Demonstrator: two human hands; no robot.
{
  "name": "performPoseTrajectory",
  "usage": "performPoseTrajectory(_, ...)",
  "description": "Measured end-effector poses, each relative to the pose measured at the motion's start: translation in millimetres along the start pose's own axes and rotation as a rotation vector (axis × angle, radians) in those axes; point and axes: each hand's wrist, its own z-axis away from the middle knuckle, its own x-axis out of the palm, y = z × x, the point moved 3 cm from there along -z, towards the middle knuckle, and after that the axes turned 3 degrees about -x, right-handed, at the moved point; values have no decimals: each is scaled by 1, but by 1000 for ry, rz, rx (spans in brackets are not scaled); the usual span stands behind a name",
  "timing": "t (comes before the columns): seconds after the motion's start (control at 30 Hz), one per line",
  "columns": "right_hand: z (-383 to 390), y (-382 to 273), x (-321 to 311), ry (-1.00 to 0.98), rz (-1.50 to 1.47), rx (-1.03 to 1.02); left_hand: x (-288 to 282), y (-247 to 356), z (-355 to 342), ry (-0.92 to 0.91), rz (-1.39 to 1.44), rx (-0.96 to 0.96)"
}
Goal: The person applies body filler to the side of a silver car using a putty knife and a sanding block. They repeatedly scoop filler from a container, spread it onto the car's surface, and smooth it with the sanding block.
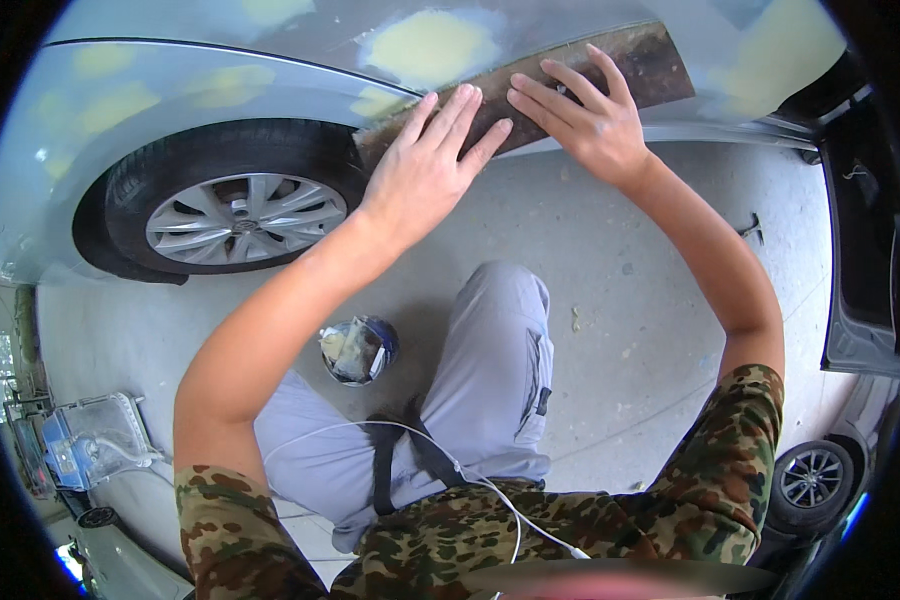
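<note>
A long brown strip that looks like worn sandpaper (660, 75) lies along the lower side of a grey-blue car body (320, 65), slanting up to the right. My left hand (425, 165) rests on its left part, fingers stretched out and the thumb apart. Farther right, my right hand (585, 115) presses on the strip with spread, nearly straight fingers. Pale yellow filler patches (430, 48) show on the panel just above the strip. What lies behind the strip is hidden.
A car wheel (245, 225) with silver spokes is left of my hands. On the floor between my legs and the wheel stands a small tub (358, 350) with whitish material. An open dark car door (870, 230) is at the right; a blue-and-clear machine (95, 445) stands lower left.
</note>
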Motion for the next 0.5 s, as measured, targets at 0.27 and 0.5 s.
performPoseTrajectory(0.27, -45, 7, -40, 232, 93, 66, -74, -23, 8, 50, -212, -39)
performPoseTrajectory(0.5, -63, 3, -16, 308, 105, 149, -75, -47, 3, 32, -280, -21)
